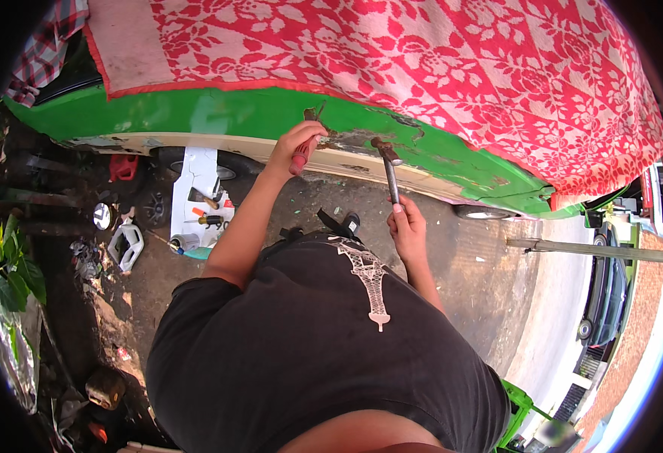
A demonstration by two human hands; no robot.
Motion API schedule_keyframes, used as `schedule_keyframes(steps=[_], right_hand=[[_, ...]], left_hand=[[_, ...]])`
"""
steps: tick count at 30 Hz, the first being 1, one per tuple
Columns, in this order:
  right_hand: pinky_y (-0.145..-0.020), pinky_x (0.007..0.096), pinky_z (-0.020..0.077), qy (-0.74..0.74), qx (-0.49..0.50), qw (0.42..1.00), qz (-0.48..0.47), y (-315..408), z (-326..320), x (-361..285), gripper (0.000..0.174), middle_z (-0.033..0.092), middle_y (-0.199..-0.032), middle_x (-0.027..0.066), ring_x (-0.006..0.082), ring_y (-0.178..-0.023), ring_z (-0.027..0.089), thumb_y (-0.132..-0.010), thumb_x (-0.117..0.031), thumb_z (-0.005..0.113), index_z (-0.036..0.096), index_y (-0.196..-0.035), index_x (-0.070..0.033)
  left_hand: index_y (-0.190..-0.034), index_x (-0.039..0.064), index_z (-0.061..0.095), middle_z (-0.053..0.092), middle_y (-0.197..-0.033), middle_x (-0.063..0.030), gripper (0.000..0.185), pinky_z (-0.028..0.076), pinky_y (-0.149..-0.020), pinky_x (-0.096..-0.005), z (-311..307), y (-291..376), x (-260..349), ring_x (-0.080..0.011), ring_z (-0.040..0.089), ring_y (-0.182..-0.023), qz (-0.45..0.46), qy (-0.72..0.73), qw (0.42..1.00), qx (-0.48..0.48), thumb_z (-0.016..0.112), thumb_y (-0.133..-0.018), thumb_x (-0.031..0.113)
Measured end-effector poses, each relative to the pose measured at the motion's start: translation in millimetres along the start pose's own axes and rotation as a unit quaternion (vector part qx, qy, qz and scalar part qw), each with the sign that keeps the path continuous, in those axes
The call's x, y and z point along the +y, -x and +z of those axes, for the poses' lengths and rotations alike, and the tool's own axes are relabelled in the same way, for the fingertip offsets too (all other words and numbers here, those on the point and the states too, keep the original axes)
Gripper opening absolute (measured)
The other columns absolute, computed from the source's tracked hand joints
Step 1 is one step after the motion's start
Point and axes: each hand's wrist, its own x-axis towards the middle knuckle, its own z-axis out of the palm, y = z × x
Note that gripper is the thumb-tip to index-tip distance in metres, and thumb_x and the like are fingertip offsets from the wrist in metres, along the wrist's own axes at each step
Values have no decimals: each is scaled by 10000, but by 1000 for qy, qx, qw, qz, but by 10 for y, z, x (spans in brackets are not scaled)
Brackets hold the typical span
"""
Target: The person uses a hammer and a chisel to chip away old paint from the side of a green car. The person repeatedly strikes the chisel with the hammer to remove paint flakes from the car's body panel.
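Observation:
My left hand [303, 141] is closed around a red-handled tool [298, 161], a screwdriver or chisel by its look, against the green car body panel [241, 113]. Part of a thin shaft shows above the fist, beside a rusty hole [311, 113] in the panel. My right hand [408, 223] grips the metal handle of a hammer [391, 170]; its rusty head lies over the panel's lower edge, right of the left hand. Bare, rusty and flaking patches [359, 139] mark the panel between the two tools. Whether the hammer head touches the panel, I cannot tell.
A red-and-pink floral blanket [365, 45] covers the car's upper part. At left, a white board [181, 201] bears a screwdriver [211, 219], a putty knife and a can. A wheel [154, 208] and a white plastic frame [126, 246] lie on the ground. A pole [586, 248] juts in at right.

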Motion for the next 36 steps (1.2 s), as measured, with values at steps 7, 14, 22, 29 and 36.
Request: schedule_keyframes(steps=[7,14,22,29,36], right_hand=[[-634,348,502,298,-91,936,-161,74,312,-610,270,657,-803,155,272,-674,649,-980,-208,609,627,-1173,-20],[-650,387,530,346,-209,856,-322,124,348,-892,227,693,-912,165,340,-738,676,-945,-156,624,649,-1130,-27],[-629,414,520,339,-199,862,-320,184,334,-865,262,685,-876,186,367,-728,666,-953,-191,617,643,-1151,-21],[-597,443,512,360,-111,883,-279,73,396,-782,237,682,-832,143,355,-702,661,-964,-230,600,651,-1121,-60],[-630,428,521,393,-120,879,-243,55,386,-726,248,677,-826,144,351,-719,664,-956,-230,607,646,-1104,-35]], left_hand=[[-1116,33,624,641,-1082,-120,387,496,-845,-332,-49,-107,-62,-271,628,-964,26,4,999,-26,652,-748,-87],[-1134,20,627,637,-1078,-106,347,483,-838,-315,-18,-141,-162,-239,614,-963,13,20,999,-38,627,-793,-45],[-1077,18,654,654,-1025,-107,227,488,-817,-309,33,-135,-156,-223,625,-929,5,35,999,-16,627,-856,-28],[-1080,23,666,674,-1017,-108,179,519,-794,-296,-10,-155,-218,-217,653,-897,37,-4,999,-29,596,-931,-47],[-1080,17,658,672,-998,-102,170,514,-801,-284,36,-227,-102,-216,653,-899,-40,16,999,-32,599,-931,-41]])
